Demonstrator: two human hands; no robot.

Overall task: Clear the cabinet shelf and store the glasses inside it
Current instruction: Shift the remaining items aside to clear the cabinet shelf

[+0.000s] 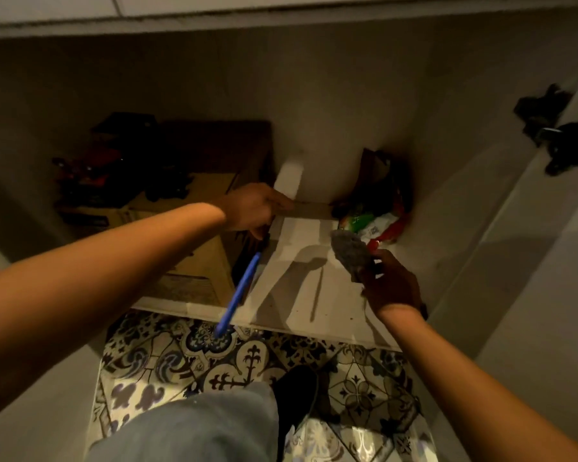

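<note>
I look down into a low white cabinet whose shelf [301, 295] is bare in the middle and carries dust specks. My left hand [251, 208] reaches in over the shelf's left part. Below it a blue handle [237, 295] slants down past the shelf's front edge, its dark upper end under my thumb, so the hand appears to hold it. My right hand [391, 285] grips a grey scrubbing pad [351, 255] just above the shelf's right side. No glasses are in view.
A cardboard box [187, 261] fills the shelf's left side, with dark and red items [87, 175] behind it. Green, red and white packets [374, 225] lie in the back right corner. The open door's hinge [561, 135] is at right. Patterned floor tiles [354, 388] lie below.
</note>
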